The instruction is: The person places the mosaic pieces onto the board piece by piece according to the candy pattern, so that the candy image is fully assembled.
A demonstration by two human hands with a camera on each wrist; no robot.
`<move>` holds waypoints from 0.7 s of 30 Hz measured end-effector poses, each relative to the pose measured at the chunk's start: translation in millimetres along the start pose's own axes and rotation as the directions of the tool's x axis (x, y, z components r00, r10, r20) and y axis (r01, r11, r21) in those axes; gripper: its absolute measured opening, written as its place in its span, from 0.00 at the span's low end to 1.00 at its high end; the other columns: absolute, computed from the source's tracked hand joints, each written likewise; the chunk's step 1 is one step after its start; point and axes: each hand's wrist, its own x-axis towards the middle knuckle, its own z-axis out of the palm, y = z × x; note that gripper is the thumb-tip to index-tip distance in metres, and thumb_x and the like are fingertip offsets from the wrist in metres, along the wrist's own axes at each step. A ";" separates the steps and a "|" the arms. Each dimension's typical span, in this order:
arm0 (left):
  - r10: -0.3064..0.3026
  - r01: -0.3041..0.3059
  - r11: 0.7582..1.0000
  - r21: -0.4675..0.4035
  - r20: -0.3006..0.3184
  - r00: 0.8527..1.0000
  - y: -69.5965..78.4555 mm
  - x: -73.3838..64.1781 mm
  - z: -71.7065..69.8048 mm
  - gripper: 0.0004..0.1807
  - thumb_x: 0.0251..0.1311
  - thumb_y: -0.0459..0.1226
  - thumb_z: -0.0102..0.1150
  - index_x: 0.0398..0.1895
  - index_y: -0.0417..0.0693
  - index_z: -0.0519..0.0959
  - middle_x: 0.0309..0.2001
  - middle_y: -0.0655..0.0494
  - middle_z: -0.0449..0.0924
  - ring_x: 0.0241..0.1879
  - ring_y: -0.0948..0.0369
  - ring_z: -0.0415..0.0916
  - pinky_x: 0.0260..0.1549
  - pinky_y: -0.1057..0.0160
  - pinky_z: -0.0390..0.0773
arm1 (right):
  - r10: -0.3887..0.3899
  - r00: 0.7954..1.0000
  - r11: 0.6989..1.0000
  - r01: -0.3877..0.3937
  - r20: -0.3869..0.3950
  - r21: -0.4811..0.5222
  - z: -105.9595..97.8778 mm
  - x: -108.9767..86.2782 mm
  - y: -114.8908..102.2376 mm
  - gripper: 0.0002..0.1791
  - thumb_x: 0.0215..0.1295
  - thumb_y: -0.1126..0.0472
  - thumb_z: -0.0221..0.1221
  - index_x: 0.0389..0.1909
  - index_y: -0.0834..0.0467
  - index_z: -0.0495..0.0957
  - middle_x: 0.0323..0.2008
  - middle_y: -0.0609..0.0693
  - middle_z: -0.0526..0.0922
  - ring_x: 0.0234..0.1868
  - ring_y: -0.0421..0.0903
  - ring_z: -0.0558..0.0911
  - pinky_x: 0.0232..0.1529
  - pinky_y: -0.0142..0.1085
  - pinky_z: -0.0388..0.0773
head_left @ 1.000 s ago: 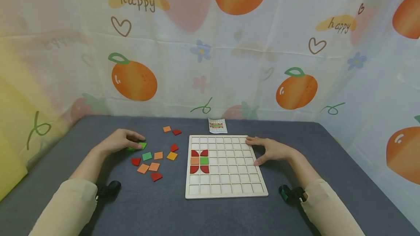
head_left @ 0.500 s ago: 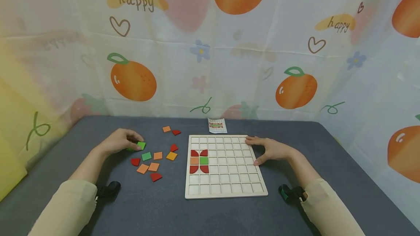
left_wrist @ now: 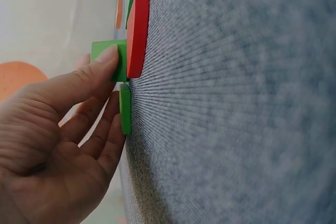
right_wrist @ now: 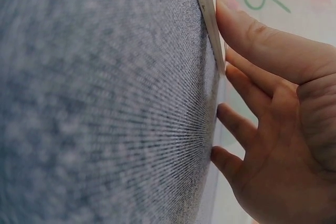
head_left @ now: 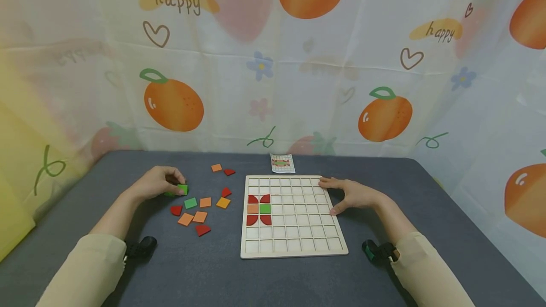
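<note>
My left hand (head_left: 155, 184) pinches a green square tile (head_left: 183, 188) between thumb and fingers, and the left wrist view has this tile tipped up on edge. Under the other fingers lies a second green tile (left_wrist: 125, 109), beside a red curved tile (left_wrist: 138, 35). My right hand (head_left: 358, 195) rests on the right edge of a white gridded board (head_left: 294, 254), thumb and fingers spread, holding no tile. At the board's left side, red quarter-round tiles (head_left: 253, 221) sit above and below an orange square (head_left: 253, 209) and a green square (head_left: 265, 209).
Loose tiles lie between the left hand and the board: several orange squares (head_left: 185, 220), a yellow-orange one (head_left: 223, 203), a green one (head_left: 190, 203) and several red pieces (head_left: 203, 230). Behind the board is a small pattern card (head_left: 283, 163). A printed curtain (head_left: 298, 84) hangs behind the table.
The green tile in my left hand has tipped up from nearly flat and shifted slightly left. The right hand and the board have stayed in place.
</note>
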 end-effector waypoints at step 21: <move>0.022 -0.020 0.999 0.046 -0.052 0.998 34.5 7.8 11.8 0.13 0.55 0.42 0.71 0.39 0.46 0.85 0.37 0.53 0.86 0.37 0.61 0.77 0.39 0.62 0.75 | -0.012 1.000 0.999 0.011 0.007 0.031 -0.2 -1.7 -1.9 0.52 0.53 0.51 0.73 0.75 0.61 0.58 0.79 0.59 0.50 0.80 0.66 0.40 0.73 0.69 0.39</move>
